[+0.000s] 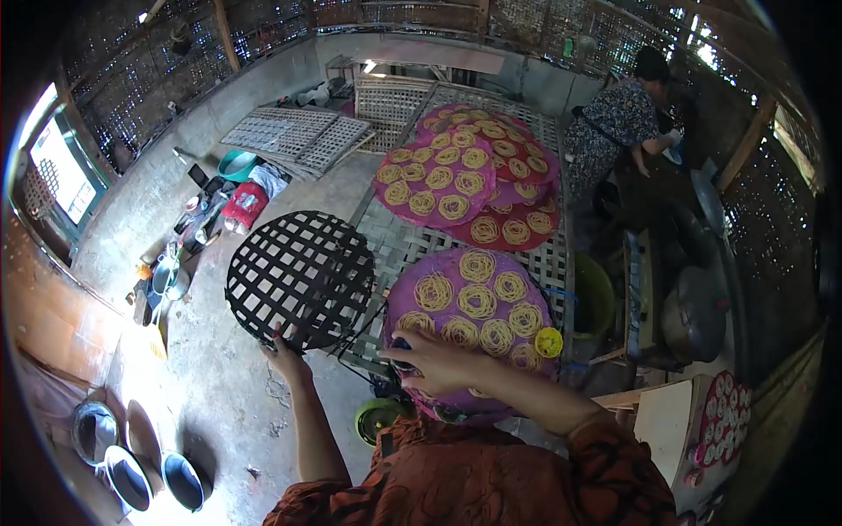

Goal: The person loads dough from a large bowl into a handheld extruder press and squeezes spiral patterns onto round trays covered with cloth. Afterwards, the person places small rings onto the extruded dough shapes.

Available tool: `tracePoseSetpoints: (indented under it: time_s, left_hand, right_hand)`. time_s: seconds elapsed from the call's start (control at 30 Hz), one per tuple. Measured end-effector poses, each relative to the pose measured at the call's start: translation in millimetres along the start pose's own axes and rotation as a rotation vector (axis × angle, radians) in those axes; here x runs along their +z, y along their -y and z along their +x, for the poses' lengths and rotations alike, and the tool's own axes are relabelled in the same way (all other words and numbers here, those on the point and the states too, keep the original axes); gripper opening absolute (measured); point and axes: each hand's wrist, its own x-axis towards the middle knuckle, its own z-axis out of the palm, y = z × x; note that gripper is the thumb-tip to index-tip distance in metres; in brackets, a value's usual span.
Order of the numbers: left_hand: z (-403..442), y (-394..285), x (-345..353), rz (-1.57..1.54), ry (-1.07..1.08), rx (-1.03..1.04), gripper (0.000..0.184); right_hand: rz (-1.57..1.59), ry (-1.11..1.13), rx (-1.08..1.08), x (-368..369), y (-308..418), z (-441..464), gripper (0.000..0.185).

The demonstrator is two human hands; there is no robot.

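Observation:
My left hand is closed on the lower rim of a round black lattice tray, which is tilted up over the floor. My right hand is over the near purple round sheet, its fingers curled around a small dark object that I cannot make out. Coiled nests of yellow noodles lie in rings on that sheet. By its right edge sits a small yellow round piece. My right forearm hides part of the sheet and some nests.
Behind, overlapping pink and red sheets of noodle nests lie on a woven bamboo rack. A co-worker bends at the dark counter at right. Bamboo panels, buckets and a green basin stand around.

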Motion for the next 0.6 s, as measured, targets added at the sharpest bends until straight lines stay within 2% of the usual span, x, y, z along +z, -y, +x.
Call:
tracePoseSetpoints:
  time_s: [0.03,0.1,0.13,0.17,0.2,0.23,0.3,0.33,0.4,0.47,0.53,0.6]
  left_hand:
    - [8,11,-10,0.000,0.007,-0.001,0.053]
    - [25,24,-32,0.249,-0.028,0.048,0.048]
    - [26,26,-39,0.240,-0.078,-0.031,0.046]
    - [24,23,-48,0.222,-0.014,-0.108,0.047]
    - [16,10,-43,0.202,0.051,-0.185,0.048]
    - [1,5,-35,0.144,-0.002,-0.195,0.045]
    - [-12,7,-32,0.316,0.073,-0.096,0.039]
    - [-30,2,-21,0.078,-0.018,-0.223,0.039]
    - [-50,0,-17,0.140,-0.031,-0.270,0.040]
    - [-61,0,-16,0.199,-0.047,-0.316,0.041]
    - [-71,-1,-15,0.198,-0.032,-0.383,0.042]
    - [-79,-6,-12,0.226,-0.019,-0.401,0.046]
  right_hand:
    - [-0.013,0.017,0.041,4,2,1,0.049]
    - [-0.022,0.026,0.097,10,2,4,0.048]
    - [0.158,-0.022,0.137,13,-2,5,0.047]
    - [0.337,-0.075,0.176,15,-7,7,0.046]
    - [0.334,-0.090,0.194,17,-14,10,0.046]
    - [0.447,-0.163,0.197,20,-21,12,0.046]
    - [0.650,-0.296,0.186,15,-23,10,0.048]
    - [0.647,-0.311,0.197,5,-22,2,0.048]
    - [1.183,-0.328,0.293,-37,-7,-28,0.047]
    - [1.151,-0.441,0.280,-52,-26,-72,0.048]
    - [0.565,-0.543,0.435,-70,-47,-124,0.050]
    - [0.070,-0.541,0.805,-67,-54,-158,0.051]
